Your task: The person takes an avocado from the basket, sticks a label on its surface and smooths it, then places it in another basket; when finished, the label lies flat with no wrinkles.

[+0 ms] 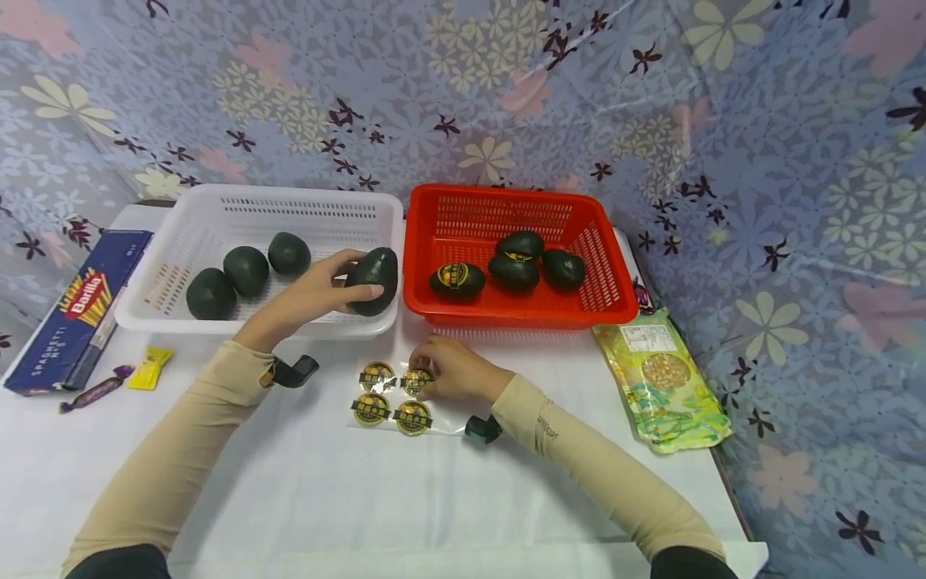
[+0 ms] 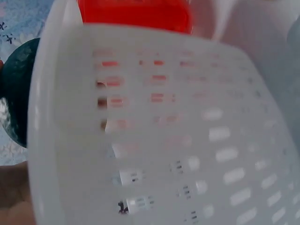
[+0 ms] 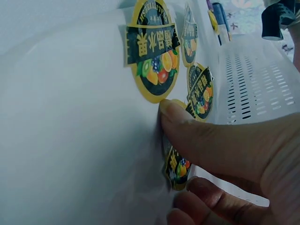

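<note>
A floral cloth (image 1: 405,96) hangs behind a white-covered tabletop (image 1: 347,498), where a white basket (image 1: 340,207) and a red basket (image 1: 521,319) stand side by side. The left hand (image 1: 325,287) grips an avocado (image 1: 376,281) above the right end of the white basket, its thumb low on the fruit and its broad dark side largely uncovered. The right hand (image 1: 459,368) has its fingers curled in at the clear sticker sheet (image 1: 447,421) between the baskets and the person, thumb and fingers pinching at the upper right sticker (image 1: 415,381); how far this one is lifted cannot be told. The step looks like peeling it free. It would be best to work from one edge, slowly, since a thin label may crease or fold onto its own glue, and to touch as little of the back as possible. The sheet seems light enough to slide, so a low, flat pull should suit it. Keeping the avocado steady, with that bare face turned up, would leave a smooth spot for pressing the label on.
</note>
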Demonstrator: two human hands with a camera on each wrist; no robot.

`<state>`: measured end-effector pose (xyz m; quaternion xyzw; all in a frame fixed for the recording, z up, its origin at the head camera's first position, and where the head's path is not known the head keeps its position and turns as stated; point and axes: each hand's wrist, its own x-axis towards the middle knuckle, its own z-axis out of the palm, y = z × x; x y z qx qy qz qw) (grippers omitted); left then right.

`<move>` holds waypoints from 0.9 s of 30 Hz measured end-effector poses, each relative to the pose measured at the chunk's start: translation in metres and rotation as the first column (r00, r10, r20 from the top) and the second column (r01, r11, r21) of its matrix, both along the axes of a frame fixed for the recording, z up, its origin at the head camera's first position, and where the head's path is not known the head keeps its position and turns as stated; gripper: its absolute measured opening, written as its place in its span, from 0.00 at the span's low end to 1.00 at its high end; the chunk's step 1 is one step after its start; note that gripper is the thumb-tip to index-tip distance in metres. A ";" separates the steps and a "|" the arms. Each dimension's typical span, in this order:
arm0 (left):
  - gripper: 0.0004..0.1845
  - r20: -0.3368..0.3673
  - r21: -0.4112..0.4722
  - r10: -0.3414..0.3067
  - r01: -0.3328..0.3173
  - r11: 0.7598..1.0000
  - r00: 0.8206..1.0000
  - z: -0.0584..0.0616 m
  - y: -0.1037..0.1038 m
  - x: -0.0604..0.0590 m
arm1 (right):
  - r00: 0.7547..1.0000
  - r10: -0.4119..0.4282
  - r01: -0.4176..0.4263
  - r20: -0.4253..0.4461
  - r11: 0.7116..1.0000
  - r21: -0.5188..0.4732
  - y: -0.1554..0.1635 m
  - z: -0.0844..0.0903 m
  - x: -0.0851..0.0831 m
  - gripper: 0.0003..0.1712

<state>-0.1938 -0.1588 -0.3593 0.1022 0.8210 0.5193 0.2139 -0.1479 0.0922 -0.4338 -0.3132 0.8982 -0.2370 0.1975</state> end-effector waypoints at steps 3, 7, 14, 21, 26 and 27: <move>0.36 -0.005 0.020 0.002 -0.001 1.000 1.000 -0.001 0.003 0.004 | 1.000 -0.015 0.015 0.004 1.000 -0.009 -0.001 -0.001 0.000 0.21; 0.37 -0.017 0.045 -0.001 0.002 0.999 1.000 -0.002 0.004 0.008 | 1.000 -0.029 0.029 0.003 1.000 -0.010 -0.002 -0.004 0.000 0.21; 0.36 -0.022 0.075 0.000 0.002 0.997 1.000 -0.006 0.002 0.010 | 0.999 -0.037 0.037 0.007 0.999 -0.012 -0.003 -0.006 -0.001 0.20; 0.37 -0.013 0.062 0.000 0.001 0.998 1.000 -0.006 0.002 0.011 | 0.999 -0.043 0.043 0.007 0.999 -0.009 -0.004 -0.005 0.001 0.18; 0.35 -0.007 0.075 0.002 -0.002 0.997 1.000 -0.005 0.003 0.013 | 0.999 -0.051 0.051 -0.003 0.999 -0.014 -0.004 -0.006 0.002 0.18; 0.36 -0.007 0.074 0.002 -0.001 0.997 1.000 -0.005 0.004 0.013 | 0.998 -0.056 0.056 -0.005 0.998 -0.013 -0.004 -0.006 0.003 0.19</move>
